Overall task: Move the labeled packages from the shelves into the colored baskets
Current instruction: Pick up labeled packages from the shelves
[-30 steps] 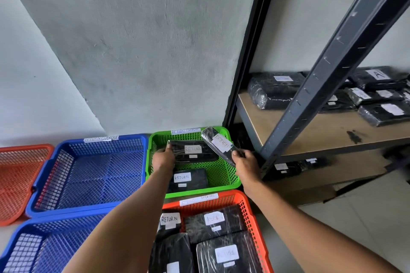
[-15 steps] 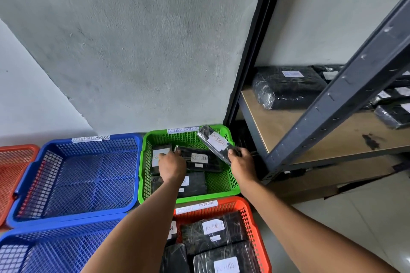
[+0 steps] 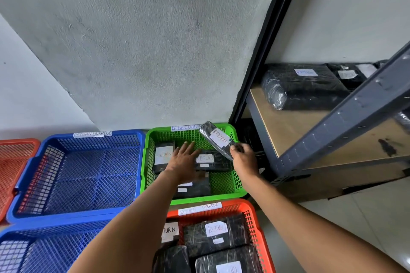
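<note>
Your left hand [image 3: 183, 159] no longer grips a package: a second ago it held a black plastic-wrapped package with a white "RETURN" label [image 3: 210, 159] over the green plastic mesh basket [image 3: 223, 184]; now its fingers are spread flat above the basket's middle, and that package lies inside, toward the right wall. Another black wrapped package with a large white label [image 3: 163, 155] now shows at the basket's far left corner. Your right hand [image 3: 243, 157] now holds its slim black labeled package [image 3: 216, 139] a little higher over the far right corner.
</note>
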A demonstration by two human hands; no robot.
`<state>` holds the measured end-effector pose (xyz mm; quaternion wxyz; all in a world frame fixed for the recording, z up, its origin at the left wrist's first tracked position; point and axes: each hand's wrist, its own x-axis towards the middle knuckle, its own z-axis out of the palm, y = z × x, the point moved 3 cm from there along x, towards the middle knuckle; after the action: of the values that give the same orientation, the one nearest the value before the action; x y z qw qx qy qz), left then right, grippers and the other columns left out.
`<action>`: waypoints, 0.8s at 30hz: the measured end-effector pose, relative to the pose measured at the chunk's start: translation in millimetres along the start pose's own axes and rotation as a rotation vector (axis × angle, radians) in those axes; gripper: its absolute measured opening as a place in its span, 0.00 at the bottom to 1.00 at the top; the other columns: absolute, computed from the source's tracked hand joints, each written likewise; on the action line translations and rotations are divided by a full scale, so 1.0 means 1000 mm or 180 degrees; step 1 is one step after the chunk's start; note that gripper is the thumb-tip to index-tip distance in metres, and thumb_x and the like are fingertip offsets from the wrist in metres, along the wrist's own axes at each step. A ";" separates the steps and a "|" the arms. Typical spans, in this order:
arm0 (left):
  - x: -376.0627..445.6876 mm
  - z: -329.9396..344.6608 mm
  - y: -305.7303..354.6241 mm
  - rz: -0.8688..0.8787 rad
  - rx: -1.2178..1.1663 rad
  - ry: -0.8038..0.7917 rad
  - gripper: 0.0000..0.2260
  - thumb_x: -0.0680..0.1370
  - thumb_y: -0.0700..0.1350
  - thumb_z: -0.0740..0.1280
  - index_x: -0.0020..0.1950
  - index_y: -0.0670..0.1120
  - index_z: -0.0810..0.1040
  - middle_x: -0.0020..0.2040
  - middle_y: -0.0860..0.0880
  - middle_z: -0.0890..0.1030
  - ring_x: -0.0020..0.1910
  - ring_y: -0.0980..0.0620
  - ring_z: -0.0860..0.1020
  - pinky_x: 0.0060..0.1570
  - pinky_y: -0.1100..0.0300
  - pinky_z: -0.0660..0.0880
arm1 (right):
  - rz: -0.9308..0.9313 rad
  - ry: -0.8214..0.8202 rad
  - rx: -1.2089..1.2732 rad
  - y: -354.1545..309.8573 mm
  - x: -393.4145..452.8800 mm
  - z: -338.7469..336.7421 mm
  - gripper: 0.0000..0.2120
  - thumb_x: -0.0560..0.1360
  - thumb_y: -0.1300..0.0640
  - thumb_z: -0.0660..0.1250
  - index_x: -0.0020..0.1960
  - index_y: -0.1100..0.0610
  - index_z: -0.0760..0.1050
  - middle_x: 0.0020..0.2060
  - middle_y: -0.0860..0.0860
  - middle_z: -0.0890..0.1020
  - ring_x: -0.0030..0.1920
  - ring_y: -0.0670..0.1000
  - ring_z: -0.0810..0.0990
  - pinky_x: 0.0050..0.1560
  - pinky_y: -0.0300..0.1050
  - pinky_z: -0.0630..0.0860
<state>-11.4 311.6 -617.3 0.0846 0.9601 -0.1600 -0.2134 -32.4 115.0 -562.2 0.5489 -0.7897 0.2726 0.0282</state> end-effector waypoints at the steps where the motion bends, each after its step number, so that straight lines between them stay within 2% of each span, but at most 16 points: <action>1: 0.001 0.003 -0.002 0.0161 0.0212 -0.0214 0.44 0.75 0.71 0.61 0.82 0.55 0.44 0.81 0.49 0.37 0.80 0.43 0.37 0.77 0.42 0.39 | 0.0001 0.0000 -0.0002 0.000 0.002 -0.001 0.11 0.81 0.54 0.66 0.60 0.58 0.77 0.46 0.53 0.80 0.46 0.54 0.78 0.44 0.42 0.69; 3: 0.002 0.010 -0.007 0.0289 0.0560 -0.0434 0.46 0.74 0.73 0.60 0.82 0.55 0.40 0.81 0.48 0.37 0.80 0.41 0.38 0.78 0.40 0.39 | 0.0009 -0.0006 -0.0027 0.000 0.005 -0.002 0.12 0.81 0.54 0.66 0.61 0.58 0.77 0.46 0.52 0.80 0.46 0.53 0.78 0.44 0.41 0.69; 5: 0.002 0.015 -0.011 0.0218 0.0713 -0.0418 0.46 0.75 0.73 0.58 0.82 0.53 0.38 0.82 0.48 0.38 0.80 0.41 0.39 0.78 0.39 0.41 | -0.0013 -0.0009 -0.0068 0.000 0.008 -0.002 0.12 0.81 0.54 0.66 0.61 0.58 0.77 0.46 0.52 0.80 0.47 0.54 0.78 0.45 0.42 0.69; 11: -0.006 0.018 -0.014 -0.0047 0.0621 -0.0245 0.47 0.74 0.75 0.56 0.82 0.52 0.40 0.82 0.48 0.39 0.81 0.39 0.41 0.78 0.40 0.44 | -0.0059 -0.0075 -0.0200 -0.004 0.012 0.001 0.11 0.81 0.55 0.66 0.60 0.58 0.77 0.47 0.52 0.80 0.50 0.56 0.80 0.45 0.41 0.69; 15: -0.011 0.019 -0.012 -0.0154 0.0571 -0.0160 0.47 0.74 0.74 0.56 0.83 0.51 0.41 0.82 0.48 0.39 0.81 0.39 0.41 0.78 0.40 0.44 | -0.0221 -0.0114 -0.0671 -0.011 0.018 0.006 0.12 0.79 0.57 0.67 0.61 0.58 0.78 0.52 0.56 0.82 0.49 0.56 0.80 0.45 0.41 0.71; 17: -0.014 0.019 -0.013 -0.0159 0.0504 -0.0097 0.46 0.75 0.74 0.55 0.83 0.50 0.42 0.82 0.47 0.40 0.81 0.39 0.41 0.78 0.41 0.43 | -0.0307 -0.0071 -0.0988 -0.013 0.025 0.009 0.14 0.78 0.56 0.69 0.63 0.56 0.79 0.57 0.57 0.80 0.53 0.58 0.81 0.49 0.43 0.76; 20: -0.021 0.017 -0.018 -0.0144 0.0358 0.0139 0.42 0.77 0.71 0.56 0.83 0.49 0.48 0.83 0.43 0.44 0.81 0.40 0.43 0.79 0.44 0.45 | -0.0439 -0.0173 -0.1501 -0.019 0.035 0.020 0.17 0.77 0.54 0.69 0.65 0.55 0.78 0.60 0.59 0.77 0.58 0.60 0.79 0.60 0.50 0.77; 24: -0.032 0.015 -0.026 -0.0159 0.0124 0.0555 0.36 0.77 0.69 0.59 0.78 0.47 0.64 0.80 0.43 0.60 0.81 0.41 0.52 0.79 0.45 0.52 | -0.0442 -0.0282 -0.1556 -0.028 0.044 0.036 0.20 0.76 0.54 0.71 0.67 0.56 0.74 0.62 0.56 0.79 0.61 0.59 0.79 0.61 0.50 0.76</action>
<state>-38.4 344.9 -624.4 0.0742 0.9802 -0.1321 -0.1278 27.7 136.4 -567.6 0.3537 -0.9138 0.1784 0.0901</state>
